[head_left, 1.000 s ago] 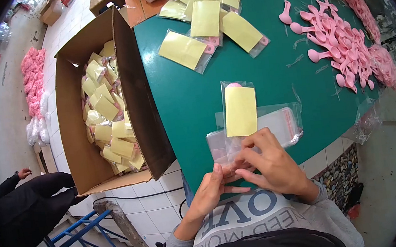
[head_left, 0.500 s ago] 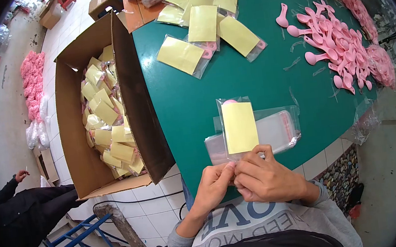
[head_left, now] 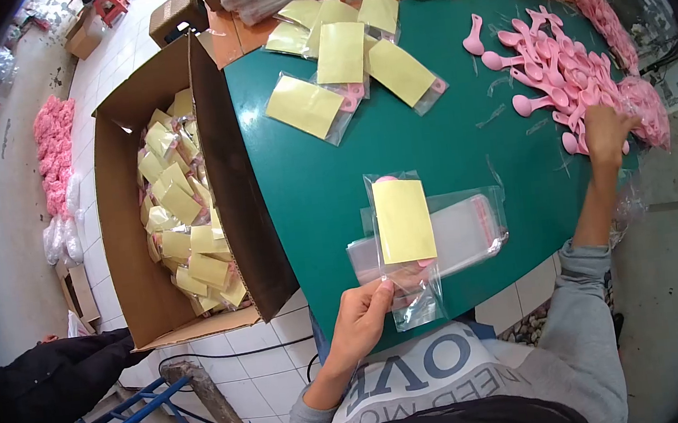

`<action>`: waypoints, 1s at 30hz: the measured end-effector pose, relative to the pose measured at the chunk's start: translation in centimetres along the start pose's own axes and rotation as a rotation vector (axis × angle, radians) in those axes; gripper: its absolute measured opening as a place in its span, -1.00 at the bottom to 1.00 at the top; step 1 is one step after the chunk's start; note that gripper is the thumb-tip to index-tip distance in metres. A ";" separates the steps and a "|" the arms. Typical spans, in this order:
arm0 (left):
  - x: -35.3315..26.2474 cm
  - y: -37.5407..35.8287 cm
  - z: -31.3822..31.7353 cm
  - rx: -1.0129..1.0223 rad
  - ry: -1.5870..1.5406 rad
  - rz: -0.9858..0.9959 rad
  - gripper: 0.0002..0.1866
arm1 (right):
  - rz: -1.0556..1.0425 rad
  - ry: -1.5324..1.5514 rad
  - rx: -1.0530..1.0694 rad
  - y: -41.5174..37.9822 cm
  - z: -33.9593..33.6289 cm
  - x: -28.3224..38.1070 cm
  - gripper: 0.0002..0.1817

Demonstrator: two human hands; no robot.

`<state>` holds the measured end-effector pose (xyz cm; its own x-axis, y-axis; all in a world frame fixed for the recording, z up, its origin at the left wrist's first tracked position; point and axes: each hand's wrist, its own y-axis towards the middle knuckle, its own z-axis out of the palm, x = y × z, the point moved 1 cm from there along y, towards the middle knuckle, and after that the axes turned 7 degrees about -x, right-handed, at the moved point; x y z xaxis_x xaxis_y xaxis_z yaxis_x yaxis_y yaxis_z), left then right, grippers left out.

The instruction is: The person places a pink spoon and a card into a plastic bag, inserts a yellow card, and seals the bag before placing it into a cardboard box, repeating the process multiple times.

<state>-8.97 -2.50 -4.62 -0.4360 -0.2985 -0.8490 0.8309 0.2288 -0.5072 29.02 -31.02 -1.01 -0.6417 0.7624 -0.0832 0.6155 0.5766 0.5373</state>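
Note:
My left hand (head_left: 361,318) is closed, thumb and fingers pinching the lower left edge of a clear plastic bag (head_left: 415,303). Inside the bag is a yellow card (head_left: 404,221), with pink plastic showing at its top and bottom. Under it lies a stack of clear bags (head_left: 461,234) on the green table. Over at the right, my right hand (head_left: 607,132) reaches into the near edge of a pile of pink spoons (head_left: 559,64). One finger stretches out to the right, apart from the others; the remaining fingertips are partly hidden.
Filled bags with yellow cards (head_left: 339,53) lie at the table's back. A cardboard box (head_left: 243,205) of similar bags stands left of the green table (head_left: 304,190). Bagged pink items (head_left: 608,18) line the far right edge. Another person's dark clothing (head_left: 68,388) shows at lower left.
My right hand has let go of the bag's lower end and moved up and right to the pink spoons. My left hand still pinches the bag, whose lower end now hangs open to view.

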 end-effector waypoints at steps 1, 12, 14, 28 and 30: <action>-0.5 -0.1 0.3 0.006 -0.097 0.068 -0.60 | 0.167 0.201 0.095 -1.3 -1.0 2.2 -0.74; -1.3 0.5 0.3 0.085 0.000 0.335 -0.64 | 0.262 1.300 0.712 -4.7 -6.9 25.5 -0.37; -1.8 0.3 0.3 0.072 0.012 0.306 -0.66 | 0.333 1.290 0.742 -4.8 -7.0 25.9 -0.39; -1.6 -0.1 -0.5 0.127 0.240 0.338 -0.68 | 0.385 1.339 0.784 -5.4 -7.1 25.9 -0.42; -2.7 -0.2 -0.5 0.147 0.320 0.343 -0.69 | 0.407 1.304 0.797 -5.6 -7.1 26.0 -0.46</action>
<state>-8.15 -1.29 -2.26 -0.1938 0.0758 -0.9781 0.9751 0.1242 -0.1836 5.62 -16.54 -0.21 -0.0582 0.3743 0.9255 0.6403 0.7252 -0.2531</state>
